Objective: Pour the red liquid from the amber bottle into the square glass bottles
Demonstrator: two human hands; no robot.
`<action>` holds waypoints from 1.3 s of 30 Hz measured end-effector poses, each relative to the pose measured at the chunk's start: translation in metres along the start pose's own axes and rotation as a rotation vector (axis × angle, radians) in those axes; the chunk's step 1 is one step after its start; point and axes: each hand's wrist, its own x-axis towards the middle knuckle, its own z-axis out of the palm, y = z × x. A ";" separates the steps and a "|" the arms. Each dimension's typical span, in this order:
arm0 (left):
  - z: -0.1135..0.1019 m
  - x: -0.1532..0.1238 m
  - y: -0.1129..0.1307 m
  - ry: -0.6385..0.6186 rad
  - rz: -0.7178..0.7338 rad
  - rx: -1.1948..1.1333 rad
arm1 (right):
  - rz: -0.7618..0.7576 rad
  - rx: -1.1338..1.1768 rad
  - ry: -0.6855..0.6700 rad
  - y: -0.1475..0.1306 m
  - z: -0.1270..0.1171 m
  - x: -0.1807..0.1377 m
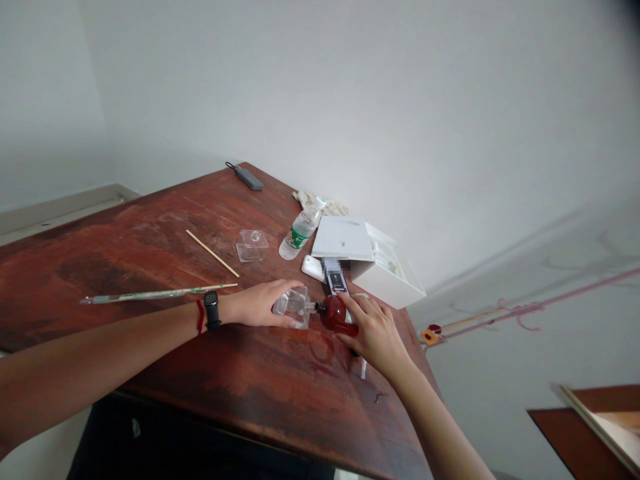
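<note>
My left hand (260, 303) is wrapped round a small clear plastic container (293, 308) lying on the reddish wooden table (150, 233). My right hand (373, 330) grips a dark red round bottle (335, 313) with its black neck pointed at the clear container's opening. The two objects touch at the neck. A black watch and a red band sit on my left wrist.
Behind my hands lie a white open box (370, 257), a plastic water bottle (300, 230), a white phone-like object (313, 268), two clear lids (251, 245), a wooden stick (213, 253), a long thin brush (150, 293) and a grey case (249, 177). The table's right edge is close.
</note>
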 end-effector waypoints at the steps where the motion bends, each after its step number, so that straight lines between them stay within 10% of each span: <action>1: 0.000 0.000 0.000 0.001 0.003 0.000 | 0.000 0.000 0.000 0.000 0.000 0.000; 39: 0.001 0.001 -0.002 -0.001 -0.008 0.000 | -0.005 -0.022 0.014 -0.002 -0.004 0.001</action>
